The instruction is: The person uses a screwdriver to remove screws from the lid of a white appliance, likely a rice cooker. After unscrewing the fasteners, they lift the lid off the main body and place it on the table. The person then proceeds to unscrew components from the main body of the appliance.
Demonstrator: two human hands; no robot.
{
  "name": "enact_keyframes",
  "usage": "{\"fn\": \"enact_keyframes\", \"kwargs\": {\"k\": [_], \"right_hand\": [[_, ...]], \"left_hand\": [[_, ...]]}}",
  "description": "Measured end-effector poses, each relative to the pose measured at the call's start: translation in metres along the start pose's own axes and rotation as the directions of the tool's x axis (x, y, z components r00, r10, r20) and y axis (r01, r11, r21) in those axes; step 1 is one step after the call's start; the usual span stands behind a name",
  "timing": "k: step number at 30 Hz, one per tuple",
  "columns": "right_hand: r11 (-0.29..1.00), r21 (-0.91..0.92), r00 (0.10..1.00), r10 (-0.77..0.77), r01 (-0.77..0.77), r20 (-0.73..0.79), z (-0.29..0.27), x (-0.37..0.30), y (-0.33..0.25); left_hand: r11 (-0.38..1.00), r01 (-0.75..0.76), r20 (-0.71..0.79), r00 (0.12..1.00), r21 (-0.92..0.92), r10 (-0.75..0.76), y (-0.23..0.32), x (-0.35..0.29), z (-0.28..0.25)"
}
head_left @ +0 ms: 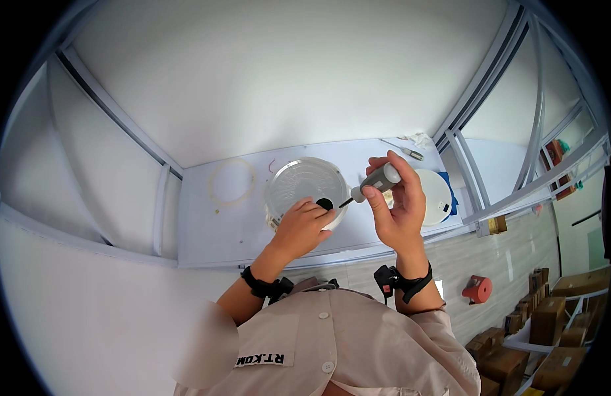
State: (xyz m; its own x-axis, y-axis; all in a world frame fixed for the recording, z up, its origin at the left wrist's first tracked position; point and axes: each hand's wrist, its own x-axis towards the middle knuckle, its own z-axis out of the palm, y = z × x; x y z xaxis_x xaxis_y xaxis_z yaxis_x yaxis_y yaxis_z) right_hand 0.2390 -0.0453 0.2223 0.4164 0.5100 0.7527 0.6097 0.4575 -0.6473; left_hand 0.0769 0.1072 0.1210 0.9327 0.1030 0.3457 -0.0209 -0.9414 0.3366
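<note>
My right hand is wrapped round a grey cordless screwdriver, its dark bit pointing down and left. The bit's end is close to the fingertips of my left hand. Those fingers are pressed together over the near right part of a round, silvery pan-shaped housing with a shiny inside. Anything small between them is hidden. A black round part lies in the housing beside my left fingers. To the right of my right hand is a white round disc, partly on something blue.
A thin cream ring lies on the white table to the left. At the back right are a hand screwdriver and crumpled white material. White frame posts bound the table. A red stool and cardboard boxes stand on the floor.
</note>
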Motion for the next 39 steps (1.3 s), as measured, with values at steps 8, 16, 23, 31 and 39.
{"fn": "enact_keyframes", "kwargs": {"k": [8,16,23,31,39], "right_hand": [[0.999,0.039,1.0,0.008,-0.009,0.016,0.008,0.001,-0.001],[0.997,0.075,0.999,0.014,-0.017,0.034,0.016,-0.001,-0.001],[0.995,0.097,0.997,0.029,-0.036,0.076,0.019,-0.007,-0.003],[0.996,0.08,0.993,0.026,-0.036,0.117,0.022,-0.012,-0.005],[0.998,0.039,0.992,0.042,-0.047,0.118,0.024,-0.019,0.0]], "left_hand": [[1.0,0.002,0.079,0.997,0.015,-0.003,-0.002,-0.018,-0.024],[0.997,0.069,0.072,0.995,-0.029,-0.067,-0.005,-0.041,-0.048],[0.986,0.131,-0.055,0.989,-0.103,-0.138,0.006,-0.035,-0.042],[0.987,0.113,-0.267,0.954,-0.11,-0.139,0.01,-0.023,-0.006],[0.979,0.153,-0.329,0.925,-0.133,-0.189,0.009,-0.021,0.005]]}}
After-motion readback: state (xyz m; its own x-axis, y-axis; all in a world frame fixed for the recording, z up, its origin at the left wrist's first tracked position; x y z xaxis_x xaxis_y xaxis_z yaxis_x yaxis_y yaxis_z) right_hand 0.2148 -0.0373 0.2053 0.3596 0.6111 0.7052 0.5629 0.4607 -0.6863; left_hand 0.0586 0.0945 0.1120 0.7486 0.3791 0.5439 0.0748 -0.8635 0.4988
